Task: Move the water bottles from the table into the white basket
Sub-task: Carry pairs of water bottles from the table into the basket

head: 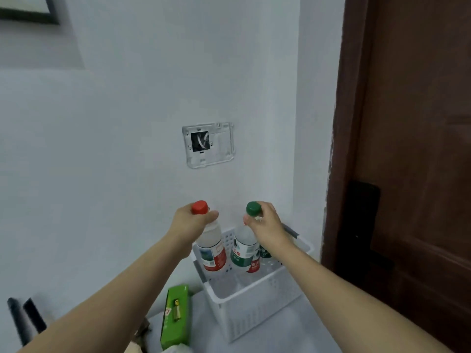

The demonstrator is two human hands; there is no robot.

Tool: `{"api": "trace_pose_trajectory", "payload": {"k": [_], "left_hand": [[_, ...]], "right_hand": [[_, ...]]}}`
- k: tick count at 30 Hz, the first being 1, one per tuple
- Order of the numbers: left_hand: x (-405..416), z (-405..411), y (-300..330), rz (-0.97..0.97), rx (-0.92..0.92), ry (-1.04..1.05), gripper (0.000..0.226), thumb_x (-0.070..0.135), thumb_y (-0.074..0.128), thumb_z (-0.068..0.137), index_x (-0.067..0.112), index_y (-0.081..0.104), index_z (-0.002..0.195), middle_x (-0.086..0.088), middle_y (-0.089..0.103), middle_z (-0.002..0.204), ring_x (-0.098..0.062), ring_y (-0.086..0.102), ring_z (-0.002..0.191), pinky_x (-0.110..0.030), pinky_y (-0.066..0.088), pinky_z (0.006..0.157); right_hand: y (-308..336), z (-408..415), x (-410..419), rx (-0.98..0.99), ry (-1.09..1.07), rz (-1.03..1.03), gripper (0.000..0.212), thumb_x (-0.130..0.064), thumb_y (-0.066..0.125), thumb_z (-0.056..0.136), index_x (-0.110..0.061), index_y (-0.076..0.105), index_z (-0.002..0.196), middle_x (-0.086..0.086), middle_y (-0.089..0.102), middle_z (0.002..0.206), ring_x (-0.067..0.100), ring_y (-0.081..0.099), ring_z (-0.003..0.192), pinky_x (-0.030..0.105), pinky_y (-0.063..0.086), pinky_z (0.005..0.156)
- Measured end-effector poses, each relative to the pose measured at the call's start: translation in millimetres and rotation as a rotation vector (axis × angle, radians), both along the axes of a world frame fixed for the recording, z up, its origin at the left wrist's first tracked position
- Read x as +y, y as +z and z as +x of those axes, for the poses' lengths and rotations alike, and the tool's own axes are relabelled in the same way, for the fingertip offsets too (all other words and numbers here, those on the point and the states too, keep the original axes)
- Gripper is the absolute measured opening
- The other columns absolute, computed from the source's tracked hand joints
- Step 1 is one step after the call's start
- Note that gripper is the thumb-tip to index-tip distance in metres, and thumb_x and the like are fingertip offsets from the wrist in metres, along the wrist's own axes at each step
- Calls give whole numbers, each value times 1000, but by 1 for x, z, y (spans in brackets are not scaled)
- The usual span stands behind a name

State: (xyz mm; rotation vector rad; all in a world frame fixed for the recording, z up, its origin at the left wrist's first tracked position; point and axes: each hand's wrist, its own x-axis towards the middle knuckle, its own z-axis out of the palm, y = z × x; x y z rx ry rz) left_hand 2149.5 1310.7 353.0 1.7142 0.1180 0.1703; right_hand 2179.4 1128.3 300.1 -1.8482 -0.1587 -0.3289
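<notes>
My left hand point(190, 220) grips the red-capped bottle point(210, 247) by its neck, my right hand point(265, 225) the green-capped bottle point(244, 248), both over the white basket point(254, 299). It sits at the pale bench's point(300, 337) far corner, against a white wall point(127, 149) beside a brown door point(407, 123).

I am making out no legible wording anywhere; the red-and-white label on the red-capped bottle point(211, 253) is showing only blurred print; the green label on the green-capped bottle point(244, 253) is carrying red and white characters too smeared to read; the green box point(175, 314) is bearing an unreadable yellow mark.
</notes>
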Motion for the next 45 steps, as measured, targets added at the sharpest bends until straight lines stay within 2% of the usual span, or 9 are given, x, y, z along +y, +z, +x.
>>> {"api": "trace_pose_trajectory", "payload": {"k": [6, 13, 20, 25, 30, 33, 37, 41, 45], "left_hand": [[14, 44, -55, 88, 106, -28, 17, 13, 81, 79, 15, 66, 86, -2, 69, 81, -18, 63, 72, -26, 44, 57], [31, 68, -98, 379, 162, -147, 25, 18, 84, 75, 1, 70, 88, -17, 73, 88, -25, 65, 79, -43, 55, 80], [50, 84, -102, 537, 178, -262, 28, 20, 87, 71, 13, 71, 93, -5, 74, 91, -20, 68, 88, -31, 53, 78], [43, 81, -115, 626, 90, -238, 44, 15, 88, 67, 26, 59, 98, 12, 65, 91, -3, 59, 81, -15, 41, 63], [33, 77, -127, 639, -6, -172, 46, 14, 87, 62, 32, 55, 91, 10, 64, 90, -11, 62, 83, -28, 52, 71], [33, 78, -129, 639, -45, -142, 35, 15, 84, 65, 28, 58, 85, 7, 65, 84, -9, 62, 77, -31, 55, 69], [28, 81, -131, 722, -83, -105, 31, 18, 82, 66, 16, 61, 90, 0, 65, 87, -22, 62, 82, -39, 54, 76], [27, 79, -134, 727, -57, -72, 40, 21, 82, 68, 13, 62, 102, -4, 64, 99, -25, 59, 94, -43, 52, 84], [22, 67, -128, 668, -46, -43, 56, 25, 79, 74, 15, 55, 124, -6, 58, 118, -28, 54, 111, -43, 48, 95]], "right_hand": [[-36, 47, 19, 74, 60, -37, 38, -18, 68, 91, -14, 54, 125, -1, 56, 121, 13, 55, 110, 24, 42, 94], [-72, 69, 36, 117, 134, -37, 38, -13, 68, 90, -12, 56, 126, -4, 61, 117, 13, 57, 115, 37, 44, 105], [-99, 75, 45, 118, 132, -19, 38, -13, 65, 91, -28, 50, 124, -13, 56, 118, 10, 53, 117, 29, 40, 105], [-101, 78, 45, 88, 118, -45, 44, -14, 62, 94, -35, 46, 129, -13, 53, 125, 7, 50, 119, 28, 38, 104], [-103, 80, 43, 23, 89, -129, 42, -15, 63, 93, -28, 47, 129, -7, 54, 123, 9, 51, 117, 27, 39, 103], [-102, 81, 45, 23, 82, -145, 41, -17, 64, 93, -31, 46, 127, -9, 54, 119, 8, 51, 113, 27, 40, 101], [-102, 81, 46, 51, 113, -145, 53, -19, 61, 95, -28, 38, 143, -14, 48, 133, 5, 45, 124, 28, 35, 109], [-95, 73, 43, 61, 136, -131, 64, -21, 58, 97, -29, 27, 151, -21, 37, 140, 3, 35, 133, 26, 28, 111], [-87, 52, 35, 38, 98, -136, 62, -25, 61, 96, -26, 30, 150, -11, 39, 148, 2, 35, 133, 26, 30, 109]]}}
